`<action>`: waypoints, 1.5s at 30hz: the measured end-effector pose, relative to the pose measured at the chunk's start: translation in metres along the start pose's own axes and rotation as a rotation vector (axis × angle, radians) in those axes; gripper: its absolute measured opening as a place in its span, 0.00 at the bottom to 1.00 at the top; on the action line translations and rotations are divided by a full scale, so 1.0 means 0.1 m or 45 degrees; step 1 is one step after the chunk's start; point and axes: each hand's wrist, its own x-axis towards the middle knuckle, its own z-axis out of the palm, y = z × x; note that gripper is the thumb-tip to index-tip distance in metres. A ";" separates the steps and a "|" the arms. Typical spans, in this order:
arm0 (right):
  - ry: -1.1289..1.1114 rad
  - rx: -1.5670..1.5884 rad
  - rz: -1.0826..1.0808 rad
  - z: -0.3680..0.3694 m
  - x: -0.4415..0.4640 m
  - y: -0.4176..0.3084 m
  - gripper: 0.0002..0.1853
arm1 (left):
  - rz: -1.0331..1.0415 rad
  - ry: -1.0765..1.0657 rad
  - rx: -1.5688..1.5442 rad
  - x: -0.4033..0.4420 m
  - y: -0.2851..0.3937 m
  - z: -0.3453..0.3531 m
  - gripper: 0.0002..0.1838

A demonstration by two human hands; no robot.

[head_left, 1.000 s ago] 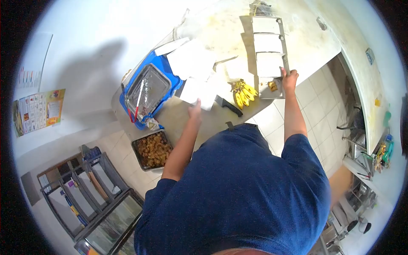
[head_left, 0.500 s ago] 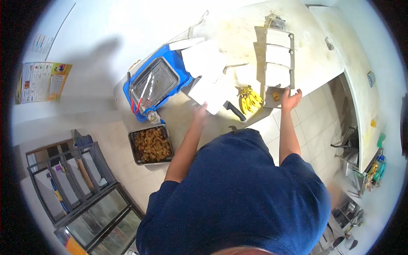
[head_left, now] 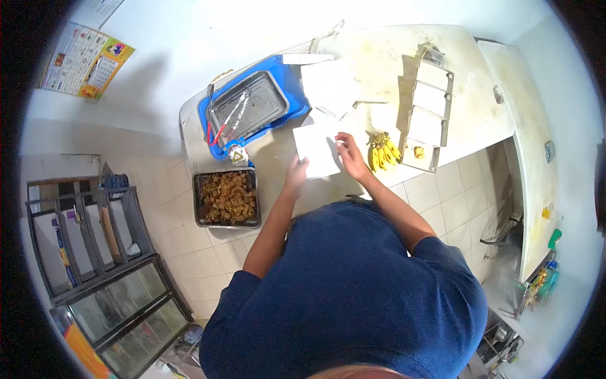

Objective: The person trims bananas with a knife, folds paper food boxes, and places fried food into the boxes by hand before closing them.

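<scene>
A white flat-sided piece, paper or card [head_left: 314, 148], lies in front of my body at the table's near edge. My left hand [head_left: 296, 174] grips its lower left edge. At its right edge is my right hand [head_left: 351, 156], fingers apart and slightly bent; whether they touch it I cannot tell. Farther back lies a pile of white sheets or cartons [head_left: 328, 82]. To the right of my right hand rests a bunch of yellow bananas [head_left: 382, 153]. Beyond it stands a row of white open boxes [head_left: 424, 123], the nearest with a small brown food piece [head_left: 419, 152] inside.
At left, a black tray of brown food chunks [head_left: 226, 197] sits at the table corner. Behind it, a blue tub [head_left: 295, 95] bears a metal tray [head_left: 278, 104] and red-handled tongs [head_left: 219, 134]. A dark rack [head_left: 95, 278] stands at lower left.
My right hand has left the nearest box in the row and moved left to the white piece. My left hand keeps its hold. The black knife handle is no longer visible. The view has shifted.
</scene>
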 end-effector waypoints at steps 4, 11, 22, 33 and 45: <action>-0.026 0.041 0.134 0.41 -0.01 0.02 0.27 | 0.066 0.061 0.058 -0.15 0.19 -0.19 0.21; -0.119 0.367 0.450 0.81 -0.04 0.07 0.30 | 0.015 -0.010 0.287 -0.12 0.02 -0.75 0.32; -0.481 1.109 0.670 1.32 -0.39 -0.08 0.29 | 0.308 -0.033 1.668 -0.64 1.00 -0.85 0.79; -0.549 1.083 0.629 1.51 -0.52 0.15 0.20 | 0.493 -0.200 1.545 -0.59 0.93 -1.29 0.79; -0.289 0.821 0.380 1.49 -0.55 0.01 0.14 | 0.358 -0.403 1.626 -0.21 1.03 -1.21 0.78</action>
